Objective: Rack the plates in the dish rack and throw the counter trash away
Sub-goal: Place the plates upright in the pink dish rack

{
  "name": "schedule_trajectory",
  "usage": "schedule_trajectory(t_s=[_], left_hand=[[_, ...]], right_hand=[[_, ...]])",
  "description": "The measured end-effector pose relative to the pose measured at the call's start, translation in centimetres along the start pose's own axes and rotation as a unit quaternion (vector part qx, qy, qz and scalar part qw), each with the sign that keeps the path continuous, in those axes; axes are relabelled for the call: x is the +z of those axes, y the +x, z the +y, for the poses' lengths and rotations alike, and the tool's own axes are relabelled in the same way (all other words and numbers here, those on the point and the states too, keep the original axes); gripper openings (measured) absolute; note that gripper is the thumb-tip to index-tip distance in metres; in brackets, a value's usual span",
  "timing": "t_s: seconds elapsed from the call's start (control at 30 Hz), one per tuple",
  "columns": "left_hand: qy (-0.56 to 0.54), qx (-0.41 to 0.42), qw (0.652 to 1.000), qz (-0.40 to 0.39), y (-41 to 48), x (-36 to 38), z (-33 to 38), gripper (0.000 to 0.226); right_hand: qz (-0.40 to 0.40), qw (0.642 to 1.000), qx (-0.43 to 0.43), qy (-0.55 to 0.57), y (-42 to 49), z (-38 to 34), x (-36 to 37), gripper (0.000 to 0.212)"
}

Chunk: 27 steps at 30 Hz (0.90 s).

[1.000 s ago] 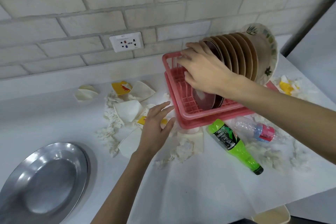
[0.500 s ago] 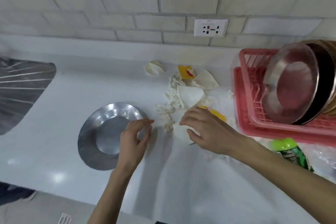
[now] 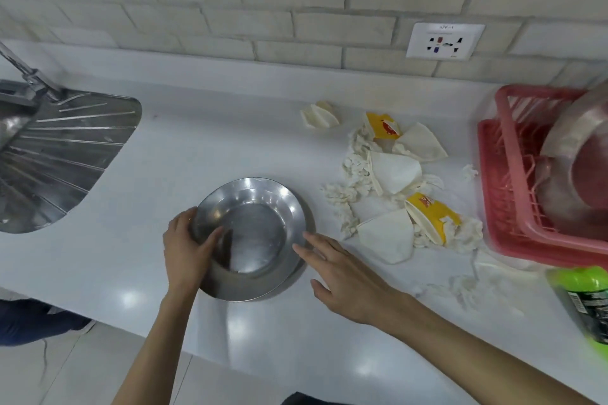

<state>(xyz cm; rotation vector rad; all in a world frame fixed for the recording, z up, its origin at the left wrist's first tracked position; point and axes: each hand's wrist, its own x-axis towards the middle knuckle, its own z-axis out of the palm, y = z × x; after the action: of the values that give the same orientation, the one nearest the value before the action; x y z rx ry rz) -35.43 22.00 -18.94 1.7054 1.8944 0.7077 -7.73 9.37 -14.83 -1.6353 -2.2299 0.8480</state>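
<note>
Plate [image 3: 253, 233] on counter [image 3: 204, 141]; sink [image 3: 49, 158] left, trash [image 3: 391, 181] right, rack [image 3: 513, 174] far right.

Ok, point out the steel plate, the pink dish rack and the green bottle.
steel plate [image 3: 260, 230], head view, on its flat centre.
pink dish rack [image 3: 493, 181], head view, on its left wall.
green bottle [image 3: 575, 279], head view, on its green body.

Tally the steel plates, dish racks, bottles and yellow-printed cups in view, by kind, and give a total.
Round steel plates: 2
Pink plastic dish rack: 1
Green plastic bottle: 1
Crushed yellow-printed paper cups: 2
Total: 6
</note>
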Motion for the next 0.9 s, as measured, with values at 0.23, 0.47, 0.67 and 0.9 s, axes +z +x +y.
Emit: schedule_trajectory(t_s=[0.23, 0.47, 0.67, 0.9], left_hand=[[-0.12, -0.072, 0.99, -0.002, 1.1, -1.0, -0.6, 0.041], [-0.182, -0.082, 0.98, 0.009, 1.4, -2.0, 0.0, 0.039], [-0.26, -0.064, 0.963, 0.025, 1.2, -3.2, 0.9, 0.035], [-0.352, -0.081, 0.931, 0.056, 1.3, -4.3, 2.0, 0.03]], right_hand=[[-0.005, 0.998, 0.048, 0.031, 0.2, -0.3, 1.9, 0.064], [-0.002, 0.993, 0.085, 0.079, 0.6, -0.7, 2.0, 0.065], [0.008, 0.979, 0.107, 0.176, 0.8, -0.9, 2.6, 0.067], [0.062, 0.96, 0.117, 0.248, 0.6, -0.6, 2.4, 0.067]])
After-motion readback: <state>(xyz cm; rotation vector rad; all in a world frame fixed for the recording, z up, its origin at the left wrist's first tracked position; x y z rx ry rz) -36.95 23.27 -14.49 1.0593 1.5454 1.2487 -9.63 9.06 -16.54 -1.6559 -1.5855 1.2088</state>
